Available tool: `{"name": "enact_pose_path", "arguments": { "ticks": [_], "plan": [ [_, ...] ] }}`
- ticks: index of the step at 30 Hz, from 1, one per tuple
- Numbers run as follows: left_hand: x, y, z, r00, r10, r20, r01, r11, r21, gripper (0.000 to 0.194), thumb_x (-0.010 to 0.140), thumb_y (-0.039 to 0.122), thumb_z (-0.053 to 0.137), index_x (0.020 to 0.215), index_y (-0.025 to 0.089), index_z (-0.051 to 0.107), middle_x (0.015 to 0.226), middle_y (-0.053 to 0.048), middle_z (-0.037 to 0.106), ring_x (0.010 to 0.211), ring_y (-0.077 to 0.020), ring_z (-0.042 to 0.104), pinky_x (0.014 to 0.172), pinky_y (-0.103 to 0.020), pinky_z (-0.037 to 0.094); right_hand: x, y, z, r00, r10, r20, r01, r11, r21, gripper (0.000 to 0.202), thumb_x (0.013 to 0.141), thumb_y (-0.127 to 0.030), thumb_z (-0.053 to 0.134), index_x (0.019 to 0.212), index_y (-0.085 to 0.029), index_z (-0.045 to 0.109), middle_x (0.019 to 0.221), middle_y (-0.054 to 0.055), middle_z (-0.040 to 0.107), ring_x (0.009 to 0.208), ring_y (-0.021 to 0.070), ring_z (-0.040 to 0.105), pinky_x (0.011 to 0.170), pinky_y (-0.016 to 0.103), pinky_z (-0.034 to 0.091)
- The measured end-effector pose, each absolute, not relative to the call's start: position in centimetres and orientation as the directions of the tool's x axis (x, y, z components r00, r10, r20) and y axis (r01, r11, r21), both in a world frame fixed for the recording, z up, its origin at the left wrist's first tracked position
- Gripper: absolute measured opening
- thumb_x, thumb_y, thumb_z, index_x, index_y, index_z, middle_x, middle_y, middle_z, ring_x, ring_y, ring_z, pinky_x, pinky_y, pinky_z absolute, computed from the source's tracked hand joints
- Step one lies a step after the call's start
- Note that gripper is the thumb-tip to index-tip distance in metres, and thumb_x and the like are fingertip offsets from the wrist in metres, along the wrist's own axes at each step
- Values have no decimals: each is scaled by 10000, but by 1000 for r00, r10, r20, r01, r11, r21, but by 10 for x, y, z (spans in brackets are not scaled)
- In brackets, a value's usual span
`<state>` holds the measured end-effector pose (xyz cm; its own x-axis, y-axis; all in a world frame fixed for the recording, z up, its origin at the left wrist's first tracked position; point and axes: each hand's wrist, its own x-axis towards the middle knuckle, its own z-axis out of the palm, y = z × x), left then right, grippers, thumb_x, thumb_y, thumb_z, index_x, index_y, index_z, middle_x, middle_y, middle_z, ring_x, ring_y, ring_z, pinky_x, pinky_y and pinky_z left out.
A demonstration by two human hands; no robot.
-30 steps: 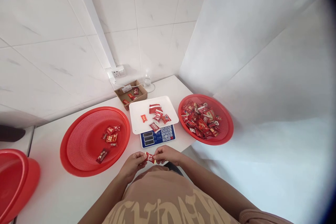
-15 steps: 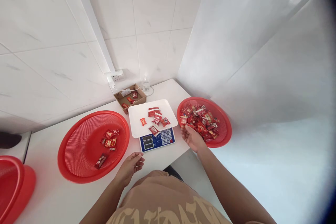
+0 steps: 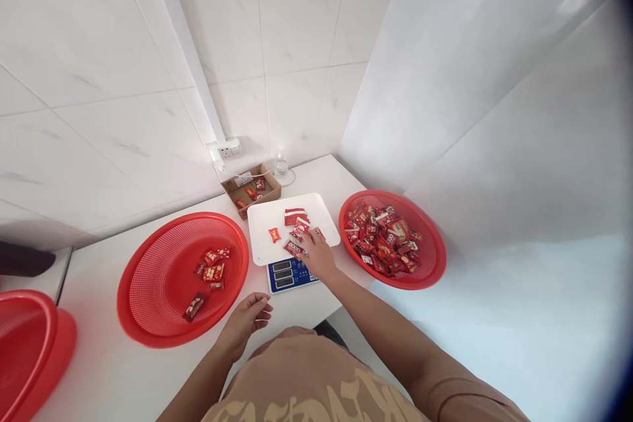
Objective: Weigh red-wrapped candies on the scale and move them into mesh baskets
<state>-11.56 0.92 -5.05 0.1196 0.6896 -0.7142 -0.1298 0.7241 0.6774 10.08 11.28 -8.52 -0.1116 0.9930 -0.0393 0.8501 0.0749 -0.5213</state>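
My right hand (image 3: pixel 319 256) reaches over the white weighing tray (image 3: pixel 262 252), its fingers spread and touching or just above the wrapped sweets (image 3: pixel 300 228) there. It partly hides one packet, and I see nothing clearly gripped in it. A small orange-red sweet (image 3: pixel 274 235) lies apart on the tray's left side. Below the tray, the scale's blue panel (image 3: pixel 283 275) shows its displays, with the keypad mostly covered by my right hand. My left hand (image 3: pixel 247 316) rests near the table's front edge, fingers loosely curled and apart, holding nothing.
A red basket (image 3: pixel 129 316) on the left holds several red packets. Another red basket (image 3: pixel 435 270) on the right is heaped with wrapped sweets. Behind the scale stand a cardboard box (image 3: pixel 270 194) with a few sweets and a clear container (image 3: pixel 281 166). More red plastic (image 3: pixel 54 343) is at far left.
My right hand has moved left from the right basket to the sweets on the weighing tray. My left hand has stayed about where it was. The view has shifted slightly.
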Motion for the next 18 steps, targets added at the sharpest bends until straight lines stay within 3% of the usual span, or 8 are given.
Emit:
{"name": "enact_pose_path", "arguments": {
  "ticks": [5, 8, 11, 13, 15, 18],
  "plan": [
    [-129, 12, -50, 19, 759, -651, -49, 651, 757, 398, 609, 480, 710, 836, 171, 602, 763, -32, 624, 695, -141, 574, 673, -274, 453, 98, 136, -87, -132, 991, -21, 831, 99, -548, 501, 790, -215, 548, 1283, -184, 463, 1387, 115, 374, 1304, 265, 303, 1065, 394, 282],
    [-147, 24, -42, -137, 840, -525, 63, 536, 842, 425, 609, 514, 687, 854, 175, 604, 792, -50, 632, 759, -187, 588, 721, -316, 475, 104, 144, -83, -111, 993, 49, 809, 119, -576, 462, 828, -260, 491, 1284, -187, 467, 1384, 112, 384, 1284, 239, 339, 1061, 378, 296],
    [-181, 40, -27, -349, 859, -374, 260, 473, 842, 453, 677, 525, 611, 988, 196, 593, 992, -84, 639, 937, -249, 590, 822, -368, 470, 128, 144, -83, -13, 991, 132, 831, 84, -550, 440, 856, -318, 439, 1265, -162, 488, 1359, 138, 416, 1267, 247, 359, 1046, 395, 308],
    [-213, 48, -19, -474, 846, -245, 461, 476, 749, 532, 746, 528, 517, 1163, 196, 528, 1211, -116, 560, 1086, -295, 537, 888, -422, 443, 152, 137, -88, 79, 984, 162, 862, 14, -507, 450, 853, -331, 436, 1256, -137, 491, 1344, 161, 430, 1268, 265, 356, 1034, 422, 314],
    [-249, 51, -19, -566, 820, -86, 647, 506, 571, 670, 773, 540, 456, 1313, 146, 398, 1352, -178, 434, 1251, -350, 392, 968, -496, 374, 176, 123, -97, 159, 975, 157, 891, -73, -449, 466, 840, -333, 447, 1260, -133, 483, 1341, 165, 438, 1268, 279, 358, 1018, 444, 324],
    [-303, 47, -31, -660, 751, 3, 718, 630, 296, 820, 777, 571, 408, 1414, 110, 176, 1479, -242, 190, 1370, -394, 138, 1011, -576, 272, 204, 98, -113, 218, 971, 97, 920, -171, -353, 517, 832, -364, 462, 1303, -151, 446, 1368, 155, 424, 1266, 296, 368, 997, 459, 338]
  ]
}}
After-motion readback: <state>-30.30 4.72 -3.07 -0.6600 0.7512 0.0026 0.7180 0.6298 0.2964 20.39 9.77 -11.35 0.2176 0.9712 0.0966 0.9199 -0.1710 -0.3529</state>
